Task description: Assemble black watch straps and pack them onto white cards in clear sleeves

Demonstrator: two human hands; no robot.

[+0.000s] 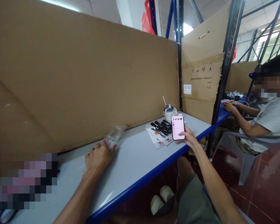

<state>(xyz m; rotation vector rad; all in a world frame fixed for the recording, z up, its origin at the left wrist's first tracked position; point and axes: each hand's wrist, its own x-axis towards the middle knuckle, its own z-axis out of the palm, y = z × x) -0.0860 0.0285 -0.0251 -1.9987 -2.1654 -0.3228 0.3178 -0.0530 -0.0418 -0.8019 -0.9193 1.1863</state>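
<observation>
My right hand [188, 137] holds up a smartphone [177, 126] with its screen lit, showing a list with small round icons. The thumb lies over the lower part of the screen. Farther left, my left hand [100, 155] is closed around the near end of a crumpled clear plastic bag [116, 134] by the cardboard wall. Just behind the phone, several black-handled utensils [162, 127] lie on printed paper cards [157, 141]; what kind they are is too small to tell. The phone hides part of that pile.
A plastic-wrapped cup with a straw [169, 110] stands at the table's back corner. Tall cardboard [95, 71] lines the back of the white table [130, 165], which has a blue edge. A pixelated object [25, 180] lies at left. To the right, a person [270, 109] sits at another table.
</observation>
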